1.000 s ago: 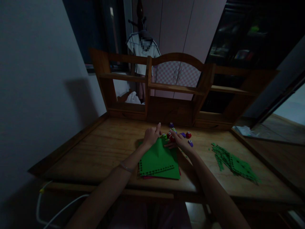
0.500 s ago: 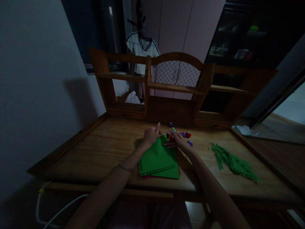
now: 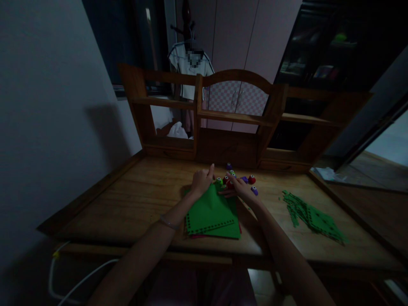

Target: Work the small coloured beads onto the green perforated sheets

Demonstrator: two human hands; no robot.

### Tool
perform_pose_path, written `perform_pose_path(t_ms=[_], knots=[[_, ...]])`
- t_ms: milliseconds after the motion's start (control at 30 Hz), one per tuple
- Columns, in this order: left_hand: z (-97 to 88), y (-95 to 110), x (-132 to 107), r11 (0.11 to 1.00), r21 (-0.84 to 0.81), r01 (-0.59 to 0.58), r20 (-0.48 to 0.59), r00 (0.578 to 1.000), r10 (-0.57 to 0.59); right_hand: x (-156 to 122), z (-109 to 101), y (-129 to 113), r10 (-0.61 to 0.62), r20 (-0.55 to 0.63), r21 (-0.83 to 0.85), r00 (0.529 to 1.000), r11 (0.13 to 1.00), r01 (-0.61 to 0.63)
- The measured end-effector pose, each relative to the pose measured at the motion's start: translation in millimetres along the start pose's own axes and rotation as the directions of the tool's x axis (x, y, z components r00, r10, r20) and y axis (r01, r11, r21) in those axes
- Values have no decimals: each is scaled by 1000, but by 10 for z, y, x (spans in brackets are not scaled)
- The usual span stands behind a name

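A green paper sheet (image 3: 212, 208) with rows of small punched holes along its left and near edges lies on a stack, with red paper showing beneath. My left hand (image 3: 202, 180) is at the far edge of the sheet, fingers curled and thumb raised; what they hold, if anything, is hidden. My right hand (image 3: 240, 189) closes around a red paper punch (image 3: 230, 185), its thumb above and its fingers reaching left over the sheet. Beside the hands stand a small green punch (image 3: 219, 181), a purple punch (image 3: 254, 191) and another red punch (image 3: 251, 179).
Punched green strips and scraps (image 3: 314, 216) lie on the right of the wooden desk (image 3: 127, 204). A purple punch (image 3: 228, 166) stands farther back, before the wooden shelf unit (image 3: 226, 144). A white cable (image 3: 51, 272) hangs at the lower left.
Both hands stay almost in place. The right fingers shift very slightly near the red punch; the paper has not visibly moved.
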State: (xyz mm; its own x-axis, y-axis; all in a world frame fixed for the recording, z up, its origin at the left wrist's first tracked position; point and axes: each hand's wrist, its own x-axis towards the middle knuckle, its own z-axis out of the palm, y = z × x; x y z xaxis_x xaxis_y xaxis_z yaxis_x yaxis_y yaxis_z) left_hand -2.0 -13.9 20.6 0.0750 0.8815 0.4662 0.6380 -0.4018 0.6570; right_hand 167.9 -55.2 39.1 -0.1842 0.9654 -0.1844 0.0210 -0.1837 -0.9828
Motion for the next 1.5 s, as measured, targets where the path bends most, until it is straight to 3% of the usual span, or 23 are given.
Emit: perform_pose_path(t_ms=[600, 800, 1500], knots=[[6, 7, 0, 1000, 23, -5, -8, 1000, 5, -30, -10, -4, -9, -6, 2, 1000, 1000, 9], [-1, 8, 3, 1000, 22, -6, -12, 1000, 6, -30, -27, -7, -26, 41, 15, 999, 1000, 25], [-5, 15, 8, 1000, -26, -17, -38, 999, 16, -35, 27, -39, 27, -34, -29, 999, 999, -28]])
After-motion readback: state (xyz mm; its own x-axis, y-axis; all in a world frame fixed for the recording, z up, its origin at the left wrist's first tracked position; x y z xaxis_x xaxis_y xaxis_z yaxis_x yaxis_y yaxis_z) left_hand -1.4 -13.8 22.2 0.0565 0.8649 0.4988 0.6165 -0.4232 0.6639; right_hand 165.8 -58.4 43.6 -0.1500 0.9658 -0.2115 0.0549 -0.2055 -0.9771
